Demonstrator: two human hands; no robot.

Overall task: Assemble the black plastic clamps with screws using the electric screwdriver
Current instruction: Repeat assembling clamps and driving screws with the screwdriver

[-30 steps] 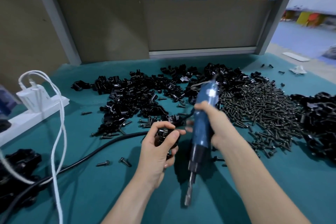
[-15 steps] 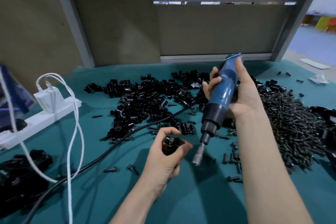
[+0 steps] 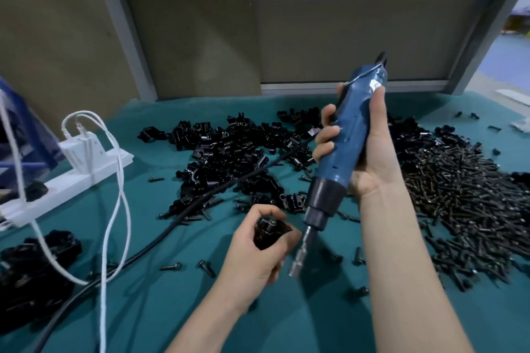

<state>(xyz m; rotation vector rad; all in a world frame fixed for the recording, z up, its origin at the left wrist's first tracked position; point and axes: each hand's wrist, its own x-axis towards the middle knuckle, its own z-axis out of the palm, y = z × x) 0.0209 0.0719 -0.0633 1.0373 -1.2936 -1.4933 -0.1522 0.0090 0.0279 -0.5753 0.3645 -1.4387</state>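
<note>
Teal table cover (image 3: 172, 309): carried all parts and tools.
Left hand (image 3: 258, 255): fingers curled round one black plastic clamp (image 3: 269, 233), held just above the cover at front centre.
Right hand (image 3: 370, 149): wrapped round the blue body of the electric screwdriver (image 3: 341, 157), thumb up along its right side.
Screwdriver attitude: tilted, bit (image 3: 298, 264) down and to the left; the tip sat just beside the left hand, right of the clamp and not on it.
Clamp pile (image 3: 235, 152): loose black clamps, heaped centre-rear.
Screw pile (image 3: 464, 195): dark screws, spread to the right.
Loose screws (image 3: 206, 268): scattered near the left hand.
Black cord (image 3: 177, 221): ran from lower left through the clamp pile.
Power strip (image 3: 66, 183): white, at left, with a white charger (image 3: 81, 149) plugged in.
</note>
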